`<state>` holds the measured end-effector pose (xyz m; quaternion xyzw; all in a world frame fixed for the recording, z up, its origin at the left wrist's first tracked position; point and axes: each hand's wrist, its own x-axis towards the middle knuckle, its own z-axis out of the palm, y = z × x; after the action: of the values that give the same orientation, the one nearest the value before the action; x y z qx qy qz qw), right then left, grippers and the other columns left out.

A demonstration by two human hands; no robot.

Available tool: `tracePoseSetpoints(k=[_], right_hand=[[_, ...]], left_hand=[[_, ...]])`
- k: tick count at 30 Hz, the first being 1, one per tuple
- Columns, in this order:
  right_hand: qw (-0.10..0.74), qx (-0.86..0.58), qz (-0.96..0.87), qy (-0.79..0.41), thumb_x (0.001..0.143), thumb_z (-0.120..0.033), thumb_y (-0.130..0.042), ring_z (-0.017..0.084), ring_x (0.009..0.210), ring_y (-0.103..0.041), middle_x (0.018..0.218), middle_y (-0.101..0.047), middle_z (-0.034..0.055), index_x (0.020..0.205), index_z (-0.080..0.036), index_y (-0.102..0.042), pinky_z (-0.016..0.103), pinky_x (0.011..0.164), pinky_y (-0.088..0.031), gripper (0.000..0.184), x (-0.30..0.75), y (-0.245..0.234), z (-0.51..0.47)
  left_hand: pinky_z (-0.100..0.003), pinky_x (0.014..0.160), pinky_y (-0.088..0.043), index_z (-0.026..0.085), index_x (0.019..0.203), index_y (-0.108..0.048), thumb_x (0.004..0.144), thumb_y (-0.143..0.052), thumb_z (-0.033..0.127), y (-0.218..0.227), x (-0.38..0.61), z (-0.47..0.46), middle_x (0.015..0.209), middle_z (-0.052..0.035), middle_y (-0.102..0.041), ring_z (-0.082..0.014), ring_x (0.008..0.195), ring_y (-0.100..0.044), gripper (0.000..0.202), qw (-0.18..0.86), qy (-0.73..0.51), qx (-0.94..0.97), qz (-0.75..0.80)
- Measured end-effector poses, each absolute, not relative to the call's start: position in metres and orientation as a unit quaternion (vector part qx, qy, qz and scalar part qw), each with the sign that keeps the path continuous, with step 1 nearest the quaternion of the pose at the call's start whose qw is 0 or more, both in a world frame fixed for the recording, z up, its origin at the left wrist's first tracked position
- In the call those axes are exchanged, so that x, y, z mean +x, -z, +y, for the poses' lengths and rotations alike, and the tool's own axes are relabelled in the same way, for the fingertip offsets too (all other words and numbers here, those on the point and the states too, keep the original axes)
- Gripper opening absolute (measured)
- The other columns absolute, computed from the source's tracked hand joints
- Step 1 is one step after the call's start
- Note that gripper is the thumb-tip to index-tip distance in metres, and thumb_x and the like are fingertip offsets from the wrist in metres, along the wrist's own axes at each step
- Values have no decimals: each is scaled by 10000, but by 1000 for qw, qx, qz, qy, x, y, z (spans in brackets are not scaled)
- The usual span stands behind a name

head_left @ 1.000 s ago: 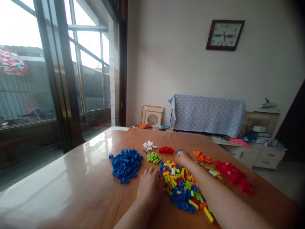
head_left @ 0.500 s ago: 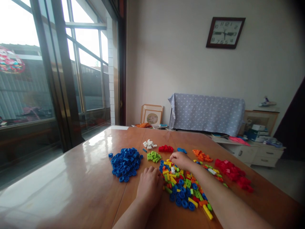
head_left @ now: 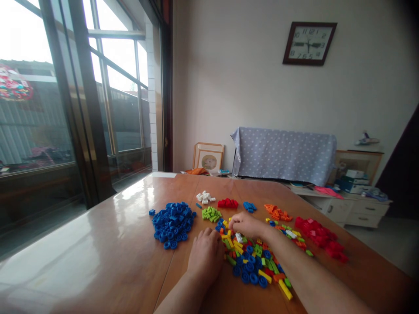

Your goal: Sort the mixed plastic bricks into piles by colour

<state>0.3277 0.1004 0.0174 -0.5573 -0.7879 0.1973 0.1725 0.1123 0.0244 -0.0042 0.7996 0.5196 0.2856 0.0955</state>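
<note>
1. Right hand (head_left: 245, 224), centre of the head view: fingers bent together at the top of the mixed pile (head_left: 258, 251); cannot tell if they grip a piece.
2. Left hand (head_left: 206, 253), lower centre: curled by the pile's left edge; its grip is hidden.
3. Best, I judge: pinch single pieces off the pile's edge, lifting clear of the green bricks (head_left: 211, 214) just above-left.

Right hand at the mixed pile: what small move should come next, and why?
Probably close the right hand on just one piece of the mixed pile: its fingertips are at the pile's far edge, though their grip is hidden. Colours lie jumbled there, while the green bricks and red bricks form separate groups.
</note>
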Motion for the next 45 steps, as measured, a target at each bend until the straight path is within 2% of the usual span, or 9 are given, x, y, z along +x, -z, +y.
tracePoseSetpoints(k=[3,7,12,18,26,31,37,41,45], right_hand=[[202,-574,-779,-152,806,-227,-502,185,916,-639,985,-749,35,934,-203,-772,239,777,-441,300,324,-22,106],[152,-587,-793,-60,832,-269,-519,224,1065,-562,1074,-702,42,976,-264,-766,286,914,-381,286,312,-26,110],[104,-592,-799,-41,848,-272,-505,231,1050,-546,1100,-670,66,1057,-267,-738,300,883,-370,313,299,-19,106],[91,-572,-814,-42,876,-265,-454,244,1095,-543,1143,-673,43,1133,-301,-695,335,908,-374,354,298,-14,97],[127,-510,-847,-85,838,-218,-469,224,1046,-595,1087,-714,43,1063,-249,-731,308,921,-412,347,296,-17,84],[197,-569,-793,-90,837,-193,-434,193,1131,-599,1172,-711,42,1107,-226,-733,281,994,-414,404,323,-20,109],[164,-615,-766,-88,831,-192,-444,247,1258,-545,1366,-620,97,1262,-187,-678,358,1078,-372,490,346,-12,130],[128,-584,-795,-105,855,-229,-461,225,1220,-577,1313,-664,54,1190,-238,-719,323,1055,-386,423,338,-7,121],[115,-578,-801,-103,876,-243,-446,244,1194,-593,1259,-690,91,1171,-214,-722,340,1035,-393,406,331,-7,106]], left_hand=[[-282,763,-350,224,859,-591,917,-460,245,5,112,25,971,-53,-597,-201,939,-531,144,98,-289,797,521],[-286,766,-354,226,877,-584,896,-463,221,5,111,25,994,-54,-591,-208,952,-522,122,94,-285,796,526],[-296,830,-370,218,963,-577,885,-452,197,6,112,27,1047,-71,-581,-218,1002,-518,148,92,-285,786,541],[-325,924,-376,201,1173,-544,868,-470,211,8,113,27,1147,-100,-567,-234,1064,-523,314,90,-297,769,560],[-322,919,-388,235,1148,-573,876,-472,284,3,115,23,1117,-77,-597,-239,1068,-531,294,103,-298,775,548],[-359,929,-397,250,1154,-594,912,-464,475,2,114,19,1178,-78,-603,-265,1104,-527,355,105,-310,783,529],[-451,1048,-350,267,1318,-552,737,-544,797,1,112,16,1420,-104,-515,-342,1292,-439,786,129,-298,806,495],[-475,1070,-335,271,1353,-542,666,-566,852,4,111,16,1445,-107,-502,-356,1323,-415,901,128,-291,818,480],[-477,1079,-330,274,1341,-554,626,-606,853,5,112,17,1431,-99,-514,-351,1306,-430,922,124,-291,822,473]])
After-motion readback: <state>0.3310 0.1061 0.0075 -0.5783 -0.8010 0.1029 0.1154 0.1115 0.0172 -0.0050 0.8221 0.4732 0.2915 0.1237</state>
